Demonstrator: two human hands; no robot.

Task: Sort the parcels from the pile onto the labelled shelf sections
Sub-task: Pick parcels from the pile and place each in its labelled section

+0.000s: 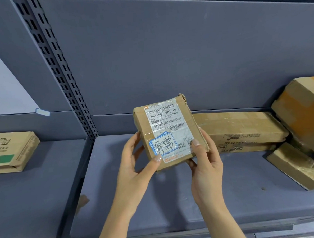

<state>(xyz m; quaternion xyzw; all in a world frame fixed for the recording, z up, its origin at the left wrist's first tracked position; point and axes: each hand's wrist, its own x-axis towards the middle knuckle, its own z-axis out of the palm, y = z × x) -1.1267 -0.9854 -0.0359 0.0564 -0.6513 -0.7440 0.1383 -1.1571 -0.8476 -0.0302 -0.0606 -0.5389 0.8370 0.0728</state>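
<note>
**Hands.** The left hand and right hand both grasp one small cardboard parcel. Each thumb lies on the labelled face and the fingers are wrapped behind and beneath. The parcel is tilted with its label toward the camera. Judging by the shadow beneath it, it is held clear of the grey shelf. A blue-bordered sticker with handwriting covers part of the shipping label.

**Progress.** Three parcels lie in the right-hand section:
- a long flat carton against the back panel;
- an orange-taped box leaning beside it;
- a tape-wrapped flat parcel nearer the front edge.

One printed flat carton lies in the left section, beyond the slotted upright. The task therefore appears to be partly done. The held parcel is not yet set down, and the label seems to be under inspection for routing.

**Not determinable.**
- The pile is out of view, so the number of parcels remaining cannot be stated.
- A small white tag sits on a shelf edge, but its text is unreadable, and no other section label can be made out.
- The orange-taped box and the left carton are cut off by the frame.
- The handwriting on the sticker is unclear.
</note>
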